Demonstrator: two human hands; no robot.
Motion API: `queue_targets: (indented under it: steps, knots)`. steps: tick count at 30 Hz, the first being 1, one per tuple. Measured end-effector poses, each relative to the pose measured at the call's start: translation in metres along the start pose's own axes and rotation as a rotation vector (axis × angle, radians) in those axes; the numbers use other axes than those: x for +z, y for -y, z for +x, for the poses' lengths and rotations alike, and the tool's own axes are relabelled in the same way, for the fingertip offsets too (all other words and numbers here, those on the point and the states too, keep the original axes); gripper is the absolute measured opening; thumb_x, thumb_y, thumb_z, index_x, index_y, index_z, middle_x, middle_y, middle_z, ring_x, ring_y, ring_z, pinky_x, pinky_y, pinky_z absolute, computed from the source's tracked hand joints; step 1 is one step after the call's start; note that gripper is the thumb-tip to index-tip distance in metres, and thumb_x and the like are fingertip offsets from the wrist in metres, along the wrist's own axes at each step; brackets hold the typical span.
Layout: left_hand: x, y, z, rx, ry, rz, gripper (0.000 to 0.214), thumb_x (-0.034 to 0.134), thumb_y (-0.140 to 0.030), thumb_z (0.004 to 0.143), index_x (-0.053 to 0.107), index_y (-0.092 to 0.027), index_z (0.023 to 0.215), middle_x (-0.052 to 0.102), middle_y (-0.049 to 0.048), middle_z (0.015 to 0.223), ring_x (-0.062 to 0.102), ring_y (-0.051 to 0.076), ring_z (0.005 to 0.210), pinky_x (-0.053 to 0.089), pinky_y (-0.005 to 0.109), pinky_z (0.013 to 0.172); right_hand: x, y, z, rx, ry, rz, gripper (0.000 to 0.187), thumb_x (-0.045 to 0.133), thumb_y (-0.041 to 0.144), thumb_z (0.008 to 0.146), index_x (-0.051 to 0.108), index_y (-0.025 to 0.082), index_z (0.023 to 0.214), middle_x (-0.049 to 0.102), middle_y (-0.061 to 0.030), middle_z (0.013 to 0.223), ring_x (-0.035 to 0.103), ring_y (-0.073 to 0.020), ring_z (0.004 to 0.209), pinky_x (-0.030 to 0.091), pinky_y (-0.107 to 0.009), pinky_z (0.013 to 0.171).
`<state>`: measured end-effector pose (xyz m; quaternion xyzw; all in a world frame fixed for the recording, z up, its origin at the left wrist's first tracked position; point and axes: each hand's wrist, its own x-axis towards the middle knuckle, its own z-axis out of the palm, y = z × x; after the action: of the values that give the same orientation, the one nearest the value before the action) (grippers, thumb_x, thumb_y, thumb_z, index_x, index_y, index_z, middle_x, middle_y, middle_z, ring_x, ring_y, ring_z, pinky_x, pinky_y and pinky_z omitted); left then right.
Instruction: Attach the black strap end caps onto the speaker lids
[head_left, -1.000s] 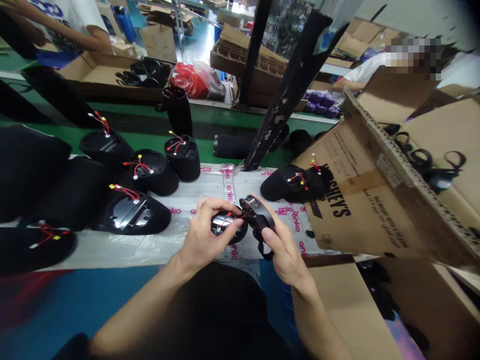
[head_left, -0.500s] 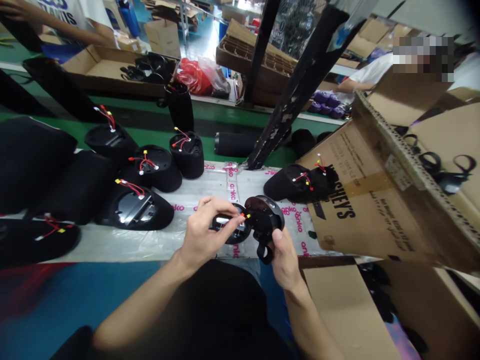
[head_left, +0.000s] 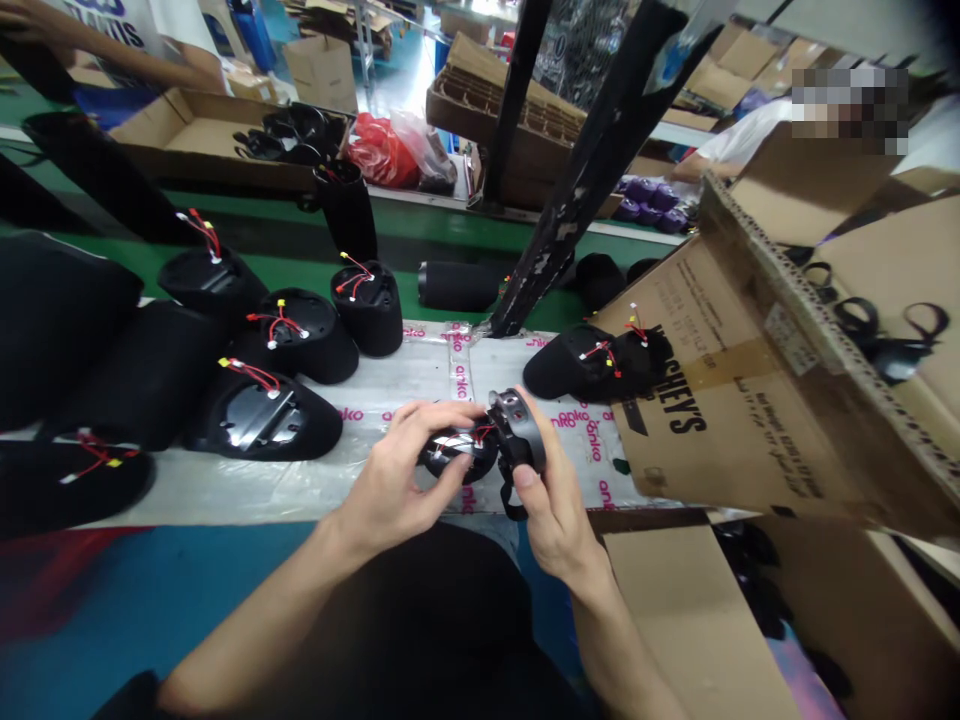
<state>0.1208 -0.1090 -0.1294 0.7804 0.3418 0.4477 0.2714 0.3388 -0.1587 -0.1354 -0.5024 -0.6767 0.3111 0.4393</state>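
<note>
My right hand [head_left: 559,500] is closed around a round black end cap [head_left: 523,428], which is tipped on edge and has a strap loop [head_left: 513,500] hanging below it. Just left of the cap, a black cylindrical speaker [head_left: 450,455] stands with its shiny open end up. My left hand [head_left: 405,475] curves over that end, its thumb at the near rim and its fingers along the far rim. Red wires [head_left: 480,435] show between the speaker and the cap. The fingertips of my left hand are partly hidden by the cap.
Several black speakers [head_left: 262,415] with red and yellow leads stand on the left. Others [head_left: 566,360] stand at the right beside a cardboard carton [head_left: 697,370]. A slanted black post [head_left: 570,190] rises behind the taped bench [head_left: 420,385]. Co-workers [head_left: 172,50] are across the green conveyor.
My right hand has turned the end cap from facing up to standing on edge, nearer the speaker. My left fingers have left the wire connector and spread over the speaker's end.
</note>
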Motion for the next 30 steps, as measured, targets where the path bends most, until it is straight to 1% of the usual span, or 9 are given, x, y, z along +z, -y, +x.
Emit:
queue_targets:
  steps: [1,3,5,7,12,15,18,23,30]
  knots:
    - [-0.009,0.003,-0.003,0.024,0.025,0.035,0.034,0.068,-0.015,0.100,0.060,-0.021,0.133,0.072,0.0148,0.141,0.068,0.028,0.133,0.051,0.046,0.110,-0.001,0.002,0.001,-0.009,0.016,-0.008,0.063,0.048,0.045,0.115,0.029,0.038,0.175,0.038,-0.0027,0.181,0.036,-0.0325,0.168,0.035,-0.060,0.137]
    - [-0.026,0.007,-0.005,0.064,0.043,0.184,0.036,0.071,-0.016,0.096,0.061,-0.020,0.131,0.071,0.0160,0.137,0.067,0.032,0.132,0.048,0.050,0.111,-0.003,0.004,0.002,-0.023,0.047,-0.010,0.064,0.048,0.045,0.115,0.029,0.038,0.175,0.040,-0.0025,0.180,0.038,-0.0322,0.167,0.036,-0.059,0.137]
    - [-0.037,0.008,-0.004,0.098,0.056,0.326,0.031,0.074,-0.018,0.095,0.064,-0.022,0.124,0.076,0.0103,0.120,0.072,0.030,0.118,0.044,0.051,0.109,-0.004,0.004,0.002,-0.030,0.065,-0.013,0.064,0.049,0.046,0.114,0.029,0.038,0.175,0.040,-0.0024,0.180,0.038,-0.0325,0.167,0.036,-0.059,0.137]
    - [-0.040,0.006,0.001,0.151,0.063,0.374,0.022,0.075,-0.017,0.098,0.067,-0.023,0.117,0.080,0.0040,0.107,0.075,0.026,0.106,0.041,0.049,0.107,-0.005,0.003,0.001,-0.023,0.068,-0.007,0.064,0.049,0.047,0.114,0.031,0.038,0.175,0.039,-0.0028,0.181,0.037,-0.0332,0.167,0.035,-0.060,0.137]
    - [-0.022,0.001,0.017,0.249,0.069,0.288,0.014,0.072,-0.014,0.103,0.071,-0.023,0.113,0.083,0.0001,0.101,0.075,0.022,0.104,0.039,0.045,0.105,-0.001,-0.002,-0.004,0.045,0.043,0.100,0.061,0.048,0.048,0.114,0.035,0.038,0.173,0.038,-0.0023,0.181,0.036,-0.0326,0.168,0.031,-0.060,0.139]
    - [-0.009,0.005,0.021,0.252,0.049,0.156,0.005,0.074,-0.019,0.104,0.073,-0.023,0.106,0.080,0.0039,0.109,0.074,0.022,0.108,0.045,0.041,0.102,0.004,-0.005,-0.006,0.097,0.016,0.175,0.058,0.046,0.049,0.115,0.039,0.037,0.171,0.044,-0.0032,0.178,0.040,-0.0321,0.166,0.032,-0.060,0.138]
    - [0.000,0.010,0.020,0.219,0.030,0.125,0.006,0.070,-0.017,0.105,0.072,-0.023,0.107,0.079,0.0063,0.117,0.075,0.022,0.111,0.047,0.041,0.102,0.010,-0.008,-0.008,0.144,-0.043,0.263,0.058,0.043,0.052,0.114,0.043,0.033,0.169,0.049,-0.0050,0.174,0.045,-0.0316,0.163,0.034,-0.060,0.137]
    - [0.006,0.011,0.014,0.174,-0.098,0.211,0.010,0.066,-0.014,0.105,0.068,-0.024,0.106,0.082,0.0006,0.099,0.078,0.020,0.096,0.048,0.039,0.095,0.019,-0.013,-0.010,0.239,-0.127,0.311,0.062,0.037,0.061,0.113,0.050,0.029,0.165,0.058,-0.0084,0.166,0.049,-0.0322,0.160,0.038,-0.060,0.135]
    - [0.006,0.008,0.019,0.273,-0.057,0.231,0.010,0.068,-0.014,0.103,0.069,-0.023,0.107,0.081,0.0004,0.093,0.078,0.018,0.090,0.049,0.038,0.092,0.015,-0.014,-0.013,0.179,-0.090,0.263,0.058,0.036,0.055,0.115,0.045,0.031,0.167,0.053,-0.0075,0.171,0.046,-0.0303,0.162,0.035,-0.059,0.136]
